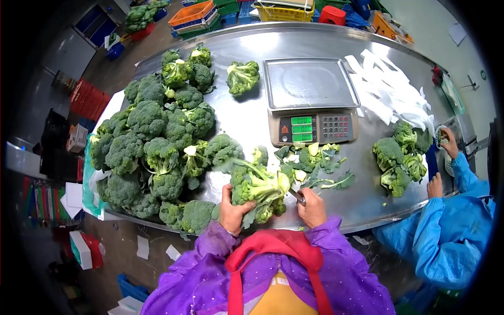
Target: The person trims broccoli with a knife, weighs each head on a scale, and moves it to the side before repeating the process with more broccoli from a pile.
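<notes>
My left hand point(234, 211) grips a broccoli head point(257, 185) from its left side, the pale stem turned to the right. In my right hand point(312, 207) is a knife point(297, 196); its visible metal part points at the broccoli's stem, and my fingers cover the handle. Just beyond both hands lie cut leaves and stem pieces point(314, 156). A large heap of broccoli point(149, 118) fills the left side of the metal table point(236, 123). One single head point(242, 79) rests apart, left of the scale.
A digital scale point(311, 84) with lit green displays stands beyond the trimmings. White strips point(380, 86) lie at the far right, with a small broccoli group point(400, 160) nearer. A co-worker in a blue sleeve point(438, 231) is at the right edge. Crates point(194, 16) stand behind the table.
</notes>
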`<control>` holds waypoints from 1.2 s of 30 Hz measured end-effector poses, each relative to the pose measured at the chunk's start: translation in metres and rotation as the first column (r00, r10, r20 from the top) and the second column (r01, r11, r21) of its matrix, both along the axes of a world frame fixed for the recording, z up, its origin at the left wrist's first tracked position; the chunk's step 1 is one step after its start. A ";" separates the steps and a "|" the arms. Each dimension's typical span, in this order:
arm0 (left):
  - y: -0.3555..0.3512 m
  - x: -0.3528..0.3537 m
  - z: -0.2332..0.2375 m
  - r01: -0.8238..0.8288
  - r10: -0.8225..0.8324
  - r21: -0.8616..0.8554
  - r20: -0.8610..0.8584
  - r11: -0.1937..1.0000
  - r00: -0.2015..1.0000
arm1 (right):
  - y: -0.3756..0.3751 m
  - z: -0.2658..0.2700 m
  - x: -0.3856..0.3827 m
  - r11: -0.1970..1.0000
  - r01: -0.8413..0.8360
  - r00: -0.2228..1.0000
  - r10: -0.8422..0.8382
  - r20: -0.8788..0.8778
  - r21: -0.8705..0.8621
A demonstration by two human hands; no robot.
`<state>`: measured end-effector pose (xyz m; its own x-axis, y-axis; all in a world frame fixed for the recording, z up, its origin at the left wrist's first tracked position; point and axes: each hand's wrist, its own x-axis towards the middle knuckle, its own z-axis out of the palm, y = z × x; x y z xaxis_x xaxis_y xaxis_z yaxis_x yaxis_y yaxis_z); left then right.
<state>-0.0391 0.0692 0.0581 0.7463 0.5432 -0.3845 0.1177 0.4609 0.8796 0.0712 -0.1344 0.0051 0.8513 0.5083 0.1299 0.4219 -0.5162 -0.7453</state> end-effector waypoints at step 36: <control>0.019 0.033 0.012 0.012 -0.215 0.945 0.061 0.326 0.975 | 0.015 0.045 0.061 0.959 -0.003 0.897 0.128 -0.422 0.283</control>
<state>-0.0060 0.0878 0.0702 0.8198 0.3708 0.4364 -0.0757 -0.6851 0.7245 0.1320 -0.1192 0.0500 0.8196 0.5635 -0.1039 0.0513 -0.2527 -0.9662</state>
